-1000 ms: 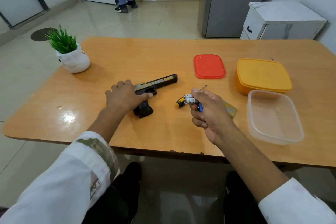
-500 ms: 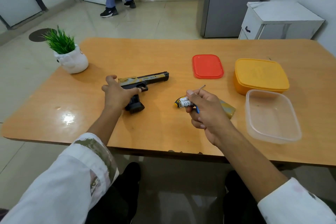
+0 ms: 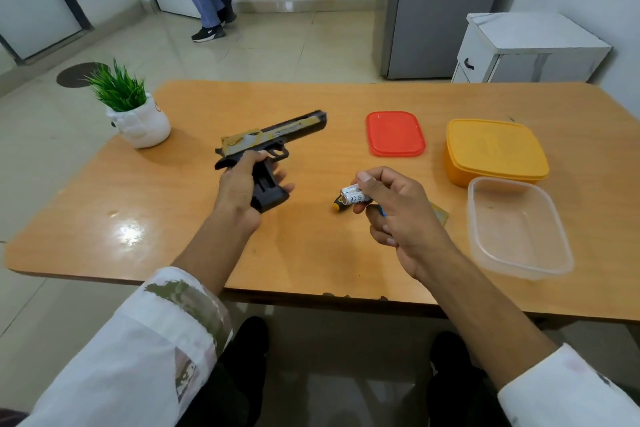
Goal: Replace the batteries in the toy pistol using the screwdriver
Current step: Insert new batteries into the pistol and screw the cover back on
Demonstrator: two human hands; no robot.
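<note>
**Battery swap under way, ctr frame.** My L hand [image 3: 239, 194] wraps the black grip of the toy pistol [image 3: 277, 132], muzzle aimed toward upper right of frame. Can't tell if the butt touches the wooden table [image 3: 311, 253].

Just right of ctr, my R hand [image 3: 398, 211] pinches white batteries [image 3: 355, 197] btwn thumb and fingers, the other fingers curled in. The screwdriver [image 3: 336, 206] shows only its black-and-yellow handle end, poking out just below the batteries. Whether I hold it or it lies on the table, can't tell.

Step in hand, as I read it: the cell swap itself, w/ pistol and cells apart in separate hands. Fresh or spent cells? Not visible, and neither is the battery cover.

Next move, prob.: turn the grip so the compartment faces me, bring both hands together and mind polarity. Then free the R hand for the screwdriver.

Red lid [image 3: 394, 133], yellow lidded box [image 3: 495, 149] and clear tub [image 3: 519, 229] sit at right. Potted plant [image 3: 138, 121] is upper left.
</note>
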